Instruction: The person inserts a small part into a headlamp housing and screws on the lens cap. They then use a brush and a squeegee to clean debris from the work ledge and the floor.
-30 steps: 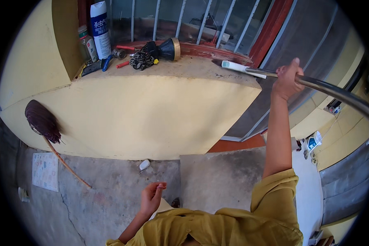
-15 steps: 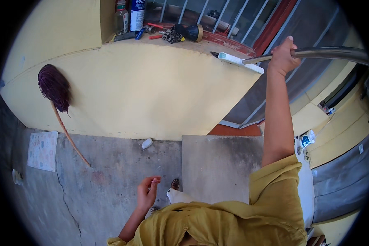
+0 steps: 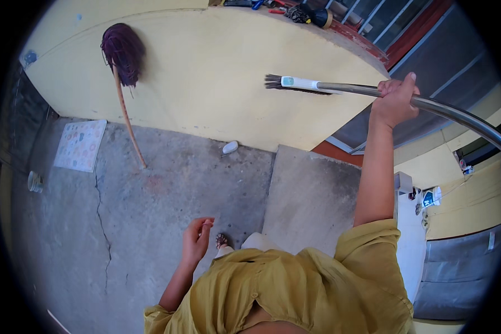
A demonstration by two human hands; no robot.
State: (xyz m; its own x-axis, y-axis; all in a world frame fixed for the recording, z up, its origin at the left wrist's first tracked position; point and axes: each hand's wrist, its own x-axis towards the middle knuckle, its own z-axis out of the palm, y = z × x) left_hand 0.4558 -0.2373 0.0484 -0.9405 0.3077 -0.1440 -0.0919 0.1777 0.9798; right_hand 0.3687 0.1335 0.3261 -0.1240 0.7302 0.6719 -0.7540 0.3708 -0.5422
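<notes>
My right hand (image 3: pixel 396 101) is closed around the metal handle of a broom (image 3: pixel 349 88), raised at the upper right. The broom has a white head (image 3: pixel 300 83) and dark bristles that point left, in front of the cream wall. Its handle curves away to the right edge. My left hand (image 3: pixel 195 239) hangs low in front of my body with its fingers curled in; I see nothing held in it, though the palm is hidden.
A purple string mop (image 3: pixel 123 54) leans on the wall, its wooden stick on the concrete floor (image 3: pixel 167 206). A patterned mat (image 3: pixel 81 146) and a small white object (image 3: pixel 230 147) lie on the floor. Above, the ledge holds a black flashlight (image 3: pixel 320 18). A white bucket (image 3: pixel 430 197) stands at right.
The broom has come down from the window ledge and its head has swung left over the wall. The view has tilted lower, showing more floor. My left hand stays low, fingers curled.
</notes>
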